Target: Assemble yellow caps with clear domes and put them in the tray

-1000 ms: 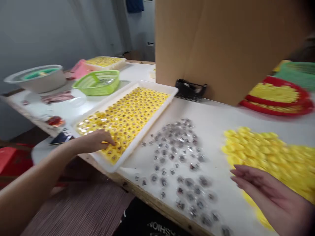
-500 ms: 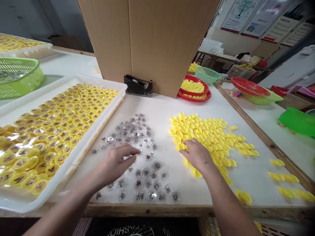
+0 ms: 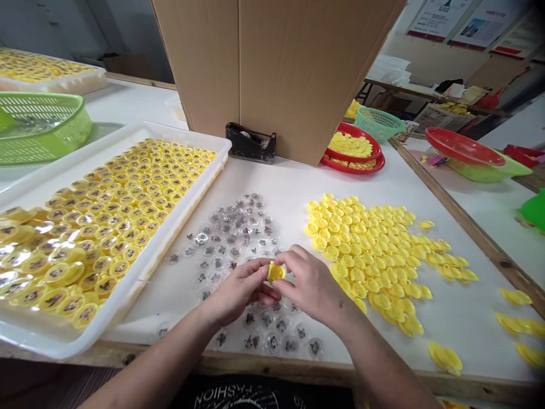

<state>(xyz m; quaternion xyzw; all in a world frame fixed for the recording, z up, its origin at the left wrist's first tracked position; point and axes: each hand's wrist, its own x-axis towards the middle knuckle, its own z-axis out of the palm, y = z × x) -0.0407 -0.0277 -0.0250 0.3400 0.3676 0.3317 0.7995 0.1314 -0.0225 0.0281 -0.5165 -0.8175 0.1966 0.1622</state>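
Note:
My left hand (image 3: 240, 291) and my right hand (image 3: 310, 281) meet over the clear discs, both pinching one small yellow piece (image 3: 276, 272) between their fingertips. Whether a clear disc is also between the fingers cannot be made out. Clear round discs with dark printed figures (image 3: 219, 228) lie loose on the white tabletop, behind and below my hands. To the right spreads a heap of yellow round pieces (image 3: 361, 238). On the left, a white tray (image 3: 170, 221) holds many yellow pieces with printed faces.
A large cardboard box (image 3: 272, 68) stands at the back, with a black tape dispenser (image 3: 250, 142) before it. Red plates (image 3: 378, 165) of yellow pieces sit behind right. A green basket (image 3: 55, 133) is far left. Wooden strips (image 3: 460, 221) edge the table.
My hands have come together at the middle. My right hand has left the yellow heap, and a yellow piece now shows between both hands' fingers. The view has shifted slightly.

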